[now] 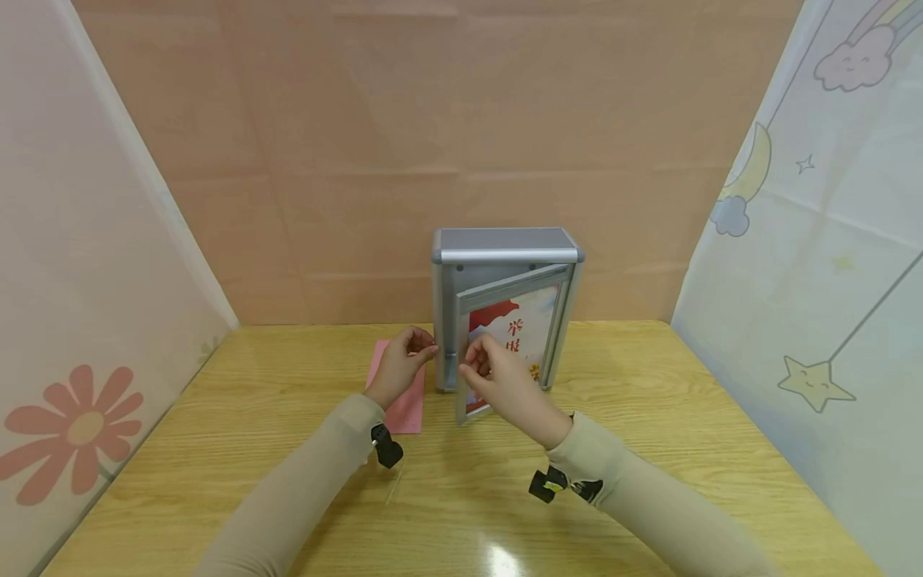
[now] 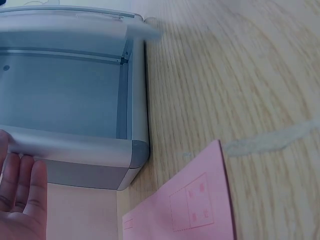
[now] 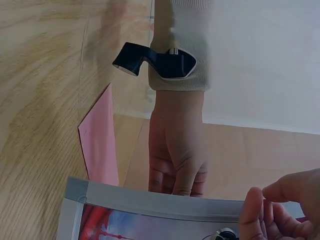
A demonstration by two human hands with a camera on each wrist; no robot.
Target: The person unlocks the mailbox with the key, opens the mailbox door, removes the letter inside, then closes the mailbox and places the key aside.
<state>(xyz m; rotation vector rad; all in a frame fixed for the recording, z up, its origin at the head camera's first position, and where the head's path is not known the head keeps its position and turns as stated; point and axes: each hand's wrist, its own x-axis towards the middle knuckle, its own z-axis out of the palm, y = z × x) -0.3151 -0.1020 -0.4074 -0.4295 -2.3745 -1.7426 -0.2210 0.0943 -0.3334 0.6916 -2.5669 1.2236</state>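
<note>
A grey metal suggestion box [image 1: 508, 237] stands upright on the table, its hinged door [image 1: 530, 308] ajar and swung out toward me. The door's panel carries a red and white poster with printed characters. At the box's left side, my left hand [image 1: 404, 361] holds the edge, thumb at the front rim and fingers along the side wall [image 2: 75, 150]. My right hand [image 1: 505, 385] pinches the door's free edge [image 3: 150, 200] between thumb and fingers. A round lock [image 3: 226, 234] shows beside that hand in the right wrist view. In the left wrist view the inside [image 2: 60, 95] appears bare.
Partly under my left forearm, a pink paper [image 1: 407, 409] with printed boxes lies left of the suggestion box. The wooden table [image 1: 649, 465] meets an orange backdrop [image 1: 346, 160] behind and patterned white sheets at both sides. Black camera straps [image 1: 387, 446] circle the wrists.
</note>
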